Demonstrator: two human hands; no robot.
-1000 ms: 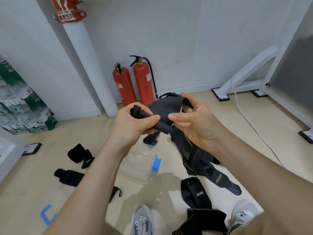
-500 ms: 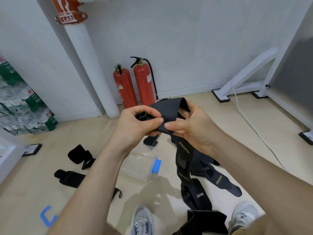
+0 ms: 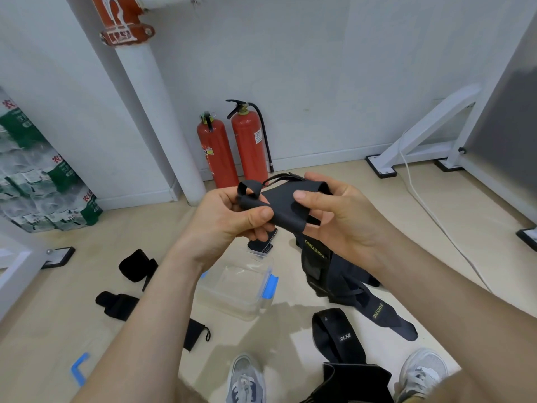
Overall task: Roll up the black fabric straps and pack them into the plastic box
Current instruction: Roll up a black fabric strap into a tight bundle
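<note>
A black fabric strap [image 3: 286, 203] is stretched between both hands at chest height above the floor. My left hand [image 3: 229, 219] pinches its rolled end, thumb on top. My right hand [image 3: 340, 219] grips the flat part, and the rest hangs down to the floor with yellow lettering on it. Below the hands a clear plastic box [image 3: 236, 286] with blue clips stands open on the floor, partly hidden by my left forearm. Other black straps lie around it: two at the left [image 3: 136, 266] [image 3: 116, 305] and one at the lower right [image 3: 337, 335].
Two red fire extinguishers [image 3: 250, 144] stand against the wall beside a white pipe [image 3: 154, 112]. Packs of bottled water [image 3: 43, 181] are stacked at the left. A white frame leg [image 3: 421, 132] and cable run along the right. A blue lid piece [image 3: 80, 369] lies at lower left; my shoes are below.
The strap's top part has been pulled flatter between the hands. My right thumb now lies on top of the fabric and a small loop sticks up by my left hand.
</note>
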